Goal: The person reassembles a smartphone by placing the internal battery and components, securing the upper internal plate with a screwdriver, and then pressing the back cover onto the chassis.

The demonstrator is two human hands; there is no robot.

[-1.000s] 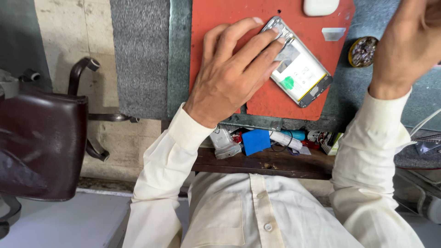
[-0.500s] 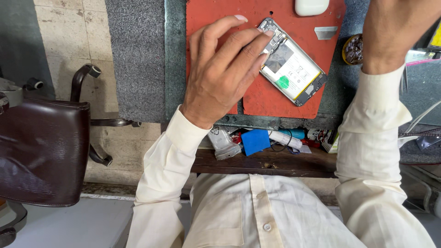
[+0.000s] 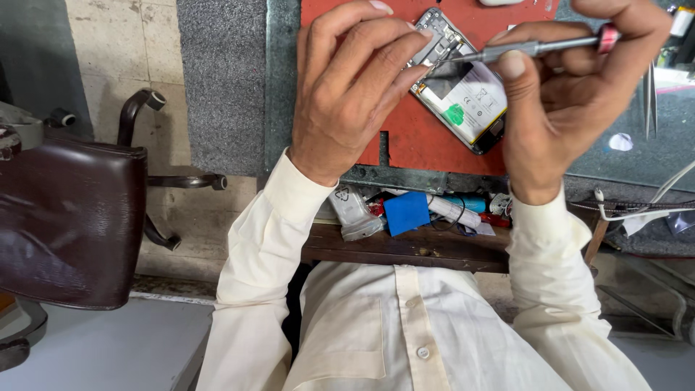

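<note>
An opened phone (image 3: 463, 94) with its back cover off lies tilted on a red work mat (image 3: 420, 137), its white battery showing. My left hand (image 3: 347, 87) presses down on the phone's upper left end with the fingertips. My right hand (image 3: 572, 94) grips a slim metal screwdriver (image 3: 536, 48) with a red end. The screwdriver's tip touches the phone's top part, close to my left fingertips.
A wooden drawer ledge (image 3: 413, 246) below the mat holds a blue card (image 3: 407, 212), a clear plastic piece (image 3: 352, 211) and small tubes. Tweezers (image 3: 649, 98) and a white cable (image 3: 651, 206) lie at the right. A brown chair (image 3: 69, 217) stands at the left.
My right hand has come down from the upper right with the screwdriver and set its tip on the phone. My left hand has stayed on the phone.
</note>
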